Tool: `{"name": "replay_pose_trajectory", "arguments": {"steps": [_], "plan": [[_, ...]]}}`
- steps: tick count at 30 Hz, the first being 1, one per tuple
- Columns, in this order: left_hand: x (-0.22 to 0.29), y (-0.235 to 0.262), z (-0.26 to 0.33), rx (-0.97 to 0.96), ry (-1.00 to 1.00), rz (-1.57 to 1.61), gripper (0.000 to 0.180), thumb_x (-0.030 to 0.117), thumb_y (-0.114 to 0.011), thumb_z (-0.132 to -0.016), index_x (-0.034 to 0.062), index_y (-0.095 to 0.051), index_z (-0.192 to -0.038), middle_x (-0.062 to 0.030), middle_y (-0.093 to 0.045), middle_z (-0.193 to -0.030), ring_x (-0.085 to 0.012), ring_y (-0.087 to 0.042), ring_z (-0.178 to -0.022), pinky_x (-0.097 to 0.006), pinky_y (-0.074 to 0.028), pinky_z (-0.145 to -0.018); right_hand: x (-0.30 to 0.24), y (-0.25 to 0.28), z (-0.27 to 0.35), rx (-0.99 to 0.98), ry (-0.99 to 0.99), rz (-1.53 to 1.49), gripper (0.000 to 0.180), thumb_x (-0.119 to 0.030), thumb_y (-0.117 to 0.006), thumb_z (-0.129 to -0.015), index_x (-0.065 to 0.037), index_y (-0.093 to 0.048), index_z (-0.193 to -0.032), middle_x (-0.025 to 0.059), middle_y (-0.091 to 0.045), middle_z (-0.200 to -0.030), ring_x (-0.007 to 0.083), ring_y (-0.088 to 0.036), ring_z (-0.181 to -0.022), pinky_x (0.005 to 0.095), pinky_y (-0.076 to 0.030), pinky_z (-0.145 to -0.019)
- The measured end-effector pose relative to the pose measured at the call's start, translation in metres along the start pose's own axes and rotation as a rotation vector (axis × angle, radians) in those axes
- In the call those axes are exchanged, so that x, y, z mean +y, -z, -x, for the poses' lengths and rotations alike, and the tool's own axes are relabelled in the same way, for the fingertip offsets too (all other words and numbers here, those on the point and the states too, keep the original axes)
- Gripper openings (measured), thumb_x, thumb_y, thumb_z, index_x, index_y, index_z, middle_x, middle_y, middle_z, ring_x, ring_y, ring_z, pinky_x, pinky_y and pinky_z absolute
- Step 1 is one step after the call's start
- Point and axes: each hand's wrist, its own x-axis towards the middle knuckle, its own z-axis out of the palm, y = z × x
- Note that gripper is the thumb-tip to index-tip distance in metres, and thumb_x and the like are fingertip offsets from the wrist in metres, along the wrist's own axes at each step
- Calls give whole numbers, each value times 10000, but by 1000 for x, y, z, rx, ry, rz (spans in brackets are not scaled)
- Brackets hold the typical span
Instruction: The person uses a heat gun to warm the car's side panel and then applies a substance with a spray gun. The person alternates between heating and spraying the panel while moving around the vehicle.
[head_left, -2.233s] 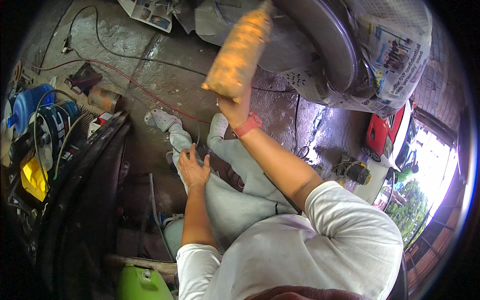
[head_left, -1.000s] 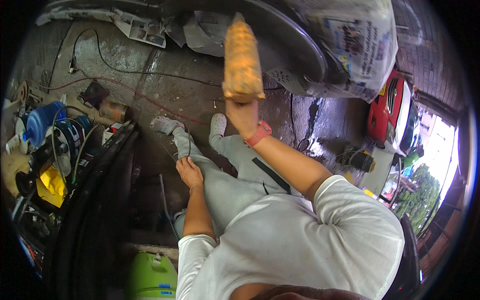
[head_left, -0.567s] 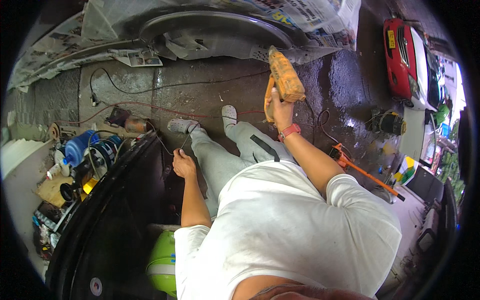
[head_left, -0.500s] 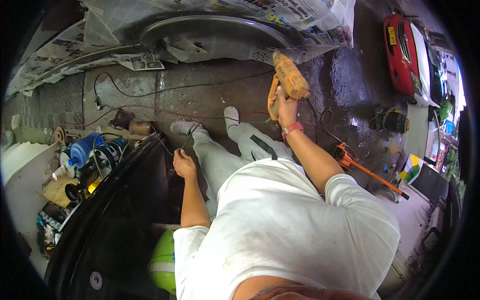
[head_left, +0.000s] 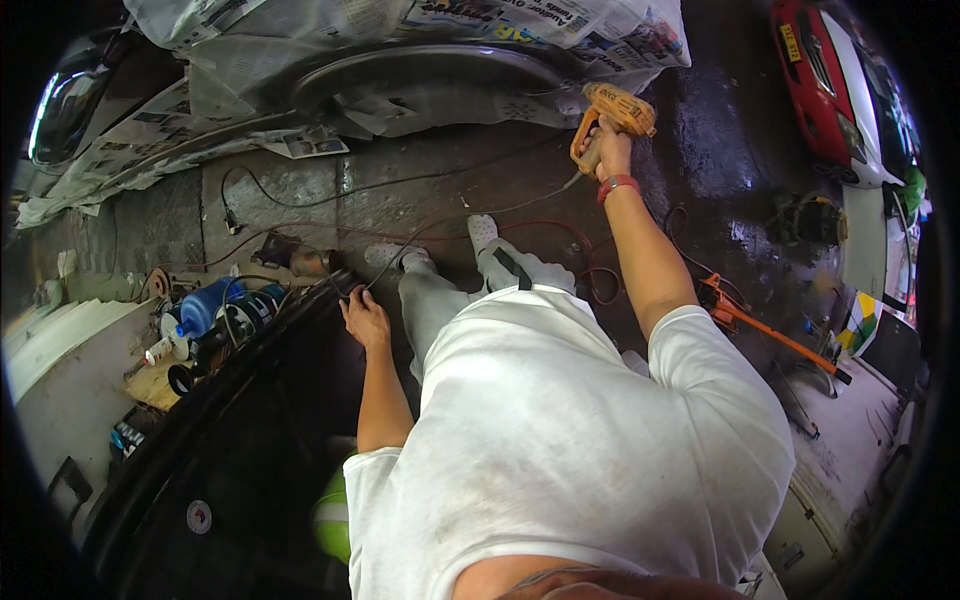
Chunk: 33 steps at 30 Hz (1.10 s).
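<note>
My right hand (head_left: pixel 610 152) is closed around the handle of a worn yellow heat gun (head_left: pixel 624 110), held out ahead of me. Its nozzle points left, close to the right end of a dark, curved wheel arch (head_left: pixel 430 62) on a car body. Newspaper and clear plastic sheeting (head_left: pixel 600 30) cover the panels around that arch. From the handle a grey power cord (head_left: pixel 545 198) runs back across my legs to my left hand (head_left: pixel 366 322). The left fingers are closed on the cord, beside a dark glossy panel edge.
A red hose (head_left: pixel 330 227) and a dark cable cross the wet floor. At left, a blue water jug (head_left: pixel 212 305) stands among clutter. A black panel (head_left: pixel 270 400) lies beside my left arm. An orange-handled jack (head_left: pixel 775 338) is at right, with a red-and-white car (head_left: pixel 820 90) beyond.
My right hand has carried the heat gun a little right and forward, its nozzle turned further left. The view has shifted slightly. The left hand still grips the cord.
</note>
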Motion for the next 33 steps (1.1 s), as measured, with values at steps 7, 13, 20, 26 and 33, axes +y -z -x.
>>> {"name": "replay_pose_trajectory", "arguments": {"steps": [7, 13, 20, 26, 33], "plan": [[-19, 12, -13, 31, -73, 77, 300, 274, -578, -1038, 88, -722, -1224, -206, -699, -1287, -440, -470, -1424, -499, -428, -1116, -10, -48, 55, -144, 21, 140, 241, -255, -688, -1014, -51, -560, -1024, 57, -605, -824, 170, -614, -608, 332, -545, -505], [-14, 36, -31, 49, -94, 113, 321, 290, -595, -1037, 75, -729, -1232, -240, -653, -1361, -435, -493, -1406, -481, -430, -1114, 1, -105, 99, -282, 54, 160, 226, -245, -698, -1008, -49, -586, -1016, 43, -606, -831, 147, -613, -613, 307, -541, -503], [-28, 58, -56, 108, -129, 102, 356, 349, -610, -1031, 123, -727, -1280, -298, -549, -1472, -450, -537, -1350, -478, -421, -1113, 38, -198, 154, -384, 83, 244, 224, -233, -666, -1030, -31, -570, -1037, 32, -569, -761, 115, -574, -563, 283, -500, -482], [-53, 77, -71, 101, -173, 88, 344, 335, -632, -1022, 139, -721, -1290, -299, -541, -1480, -472, -560, -1302, -496, -430, -1099, 94, -293, 190, -488, 230, 563, 405, -393, -689, -1004, 11, -658, -984, 77, -648, -682, 183, -662, -566, 352, -517, -530], [-58, 106, -87, 30, -153, 83, 336, 312, -649, -1015, 122, -719, -1283, -303, -549, -1469, -463, -552, -1326, -484, -448, -1087, 168, -390, 197, -623, 446, 557, 395, -387, -705, -963, 6, -688, -1001, 171, -738, -830, 374, -733, -827, 449, -574, -719]]}}
